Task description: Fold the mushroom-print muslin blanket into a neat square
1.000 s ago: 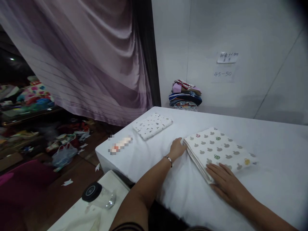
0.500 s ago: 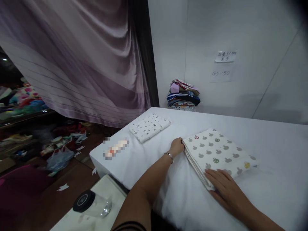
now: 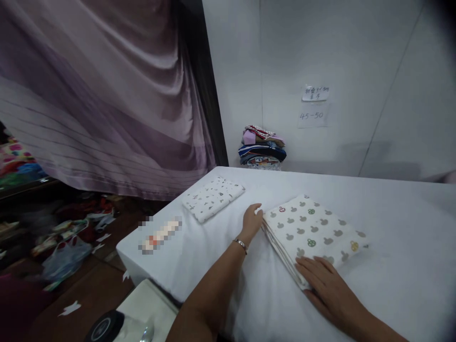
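A folded white cloth (image 3: 313, 228) with grey, green, red and yellow mushroom-like prints lies on the white-covered table, its layered edge facing me. My left hand (image 3: 252, 221) is at the cloth's left corner, with a gap between thumb and forefinger. My right hand (image 3: 326, 287) lies on the near edge, fingers stretched flat over the print and thumb along the side. Further left rests a second folded white cloth (image 3: 213, 197) with small dark prints; neither hand touches it.
A pixelated long item (image 3: 160, 236) lies near the table's left edge. A clear jar with a black lid (image 3: 106, 327) is on a lower surface. A stack of folded fabrics (image 3: 262, 147) stands by the wall. A purple curtain (image 3: 142, 104) hangs left; bags litter the floor.
My left hand's fingers have loosened at the cloth's corner. My right hand stays on the near edge. The view has turned slightly right, so everything sits further left.
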Tool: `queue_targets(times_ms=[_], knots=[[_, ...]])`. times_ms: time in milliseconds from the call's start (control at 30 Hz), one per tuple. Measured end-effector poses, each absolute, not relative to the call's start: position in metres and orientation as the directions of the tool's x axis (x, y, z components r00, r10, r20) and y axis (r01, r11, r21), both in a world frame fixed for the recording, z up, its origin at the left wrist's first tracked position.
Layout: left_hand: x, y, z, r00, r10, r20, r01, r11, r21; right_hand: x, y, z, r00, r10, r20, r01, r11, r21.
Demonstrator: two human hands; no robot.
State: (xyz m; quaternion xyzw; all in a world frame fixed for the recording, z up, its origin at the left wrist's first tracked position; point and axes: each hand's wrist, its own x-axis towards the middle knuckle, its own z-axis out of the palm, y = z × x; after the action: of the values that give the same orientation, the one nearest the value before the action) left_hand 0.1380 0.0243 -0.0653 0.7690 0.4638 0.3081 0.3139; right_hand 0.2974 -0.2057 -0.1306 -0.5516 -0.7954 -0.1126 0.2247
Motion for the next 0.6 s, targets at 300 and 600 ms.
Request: queue_targets(times_ms=[300,600], knots=[[0.154,0.001,-0.085,0.664,0.734,0.143,0.608,-0.641,0.468,0.311,-0.210,-0.094,-0.209,0.904,0.372,0.890,0.334,-0.310],[0.153,0.011,-0.077,0.460,0.886,0.048,0.643,-0.370,0.671,0.439,-0.109,-0.056,0.469,0.881,0.057,0.802,-0.398,-0.445]])
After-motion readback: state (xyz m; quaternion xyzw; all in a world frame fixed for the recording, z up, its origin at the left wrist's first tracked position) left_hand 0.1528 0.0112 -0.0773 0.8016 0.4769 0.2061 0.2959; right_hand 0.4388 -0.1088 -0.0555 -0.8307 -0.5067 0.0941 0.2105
